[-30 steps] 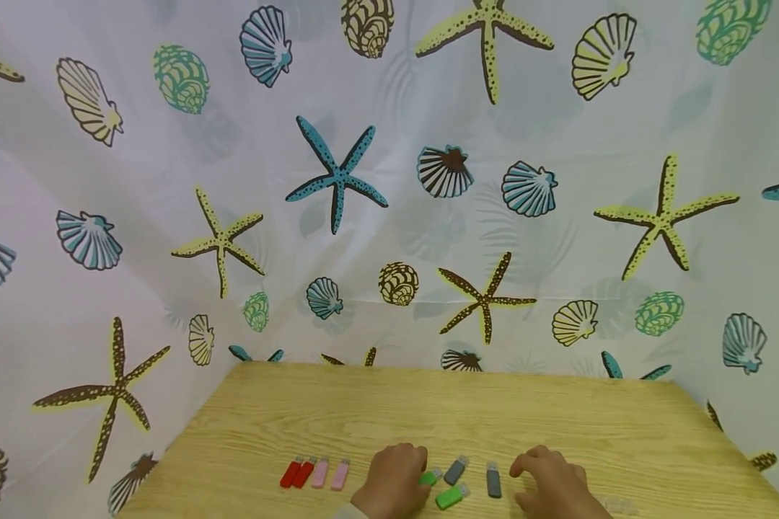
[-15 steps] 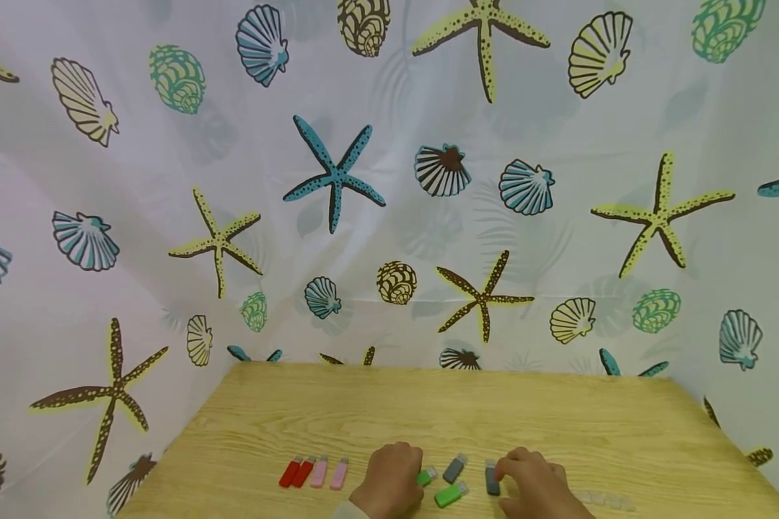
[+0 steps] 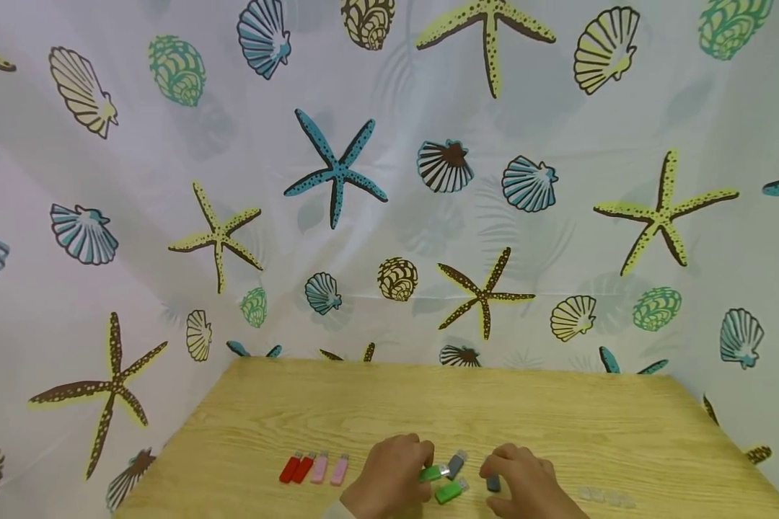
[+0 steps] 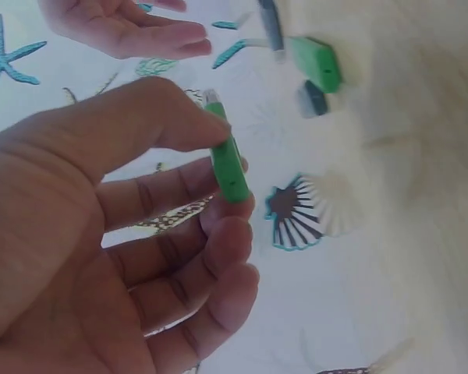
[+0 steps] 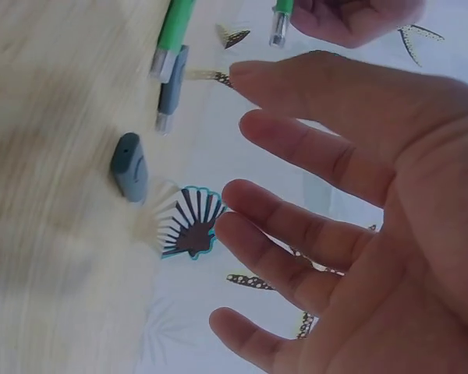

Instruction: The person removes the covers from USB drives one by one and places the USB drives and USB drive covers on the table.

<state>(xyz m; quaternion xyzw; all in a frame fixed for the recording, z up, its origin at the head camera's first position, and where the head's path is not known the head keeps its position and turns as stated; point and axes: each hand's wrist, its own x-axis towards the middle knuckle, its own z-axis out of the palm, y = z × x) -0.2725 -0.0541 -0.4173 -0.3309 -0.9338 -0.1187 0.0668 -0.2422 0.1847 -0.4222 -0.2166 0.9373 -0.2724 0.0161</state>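
Note:
My left hand (image 3: 392, 476) pinches a green USB stick (image 4: 231, 167) between thumb and fingers, held up off the table with its metal plug pointing outward. Just in front of it on the table lies a second green USB stick (image 3: 451, 491), and a grey USB stick (image 3: 456, 465) sits behind that. My right hand (image 3: 526, 479) hovers beside another grey USB stick (image 3: 493, 484), partly covering it in the head view. In the right wrist view the fingers are spread with nothing between them, and that grey stick stands apart on the tabletop.
Two red USB sticks (image 3: 296, 468) and two pink USB sticks (image 3: 329, 468) lie in a row to the left. Several small clear pieces (image 3: 606, 497) lie right of my right hand. A patterned curtain (image 3: 389, 216) encloses the wooden table (image 3: 376, 396).
My left hand has lifted the green USB stick and shifted slightly right. My right hand has moved left to the nearer grey USB stick, baring the clear pieces.

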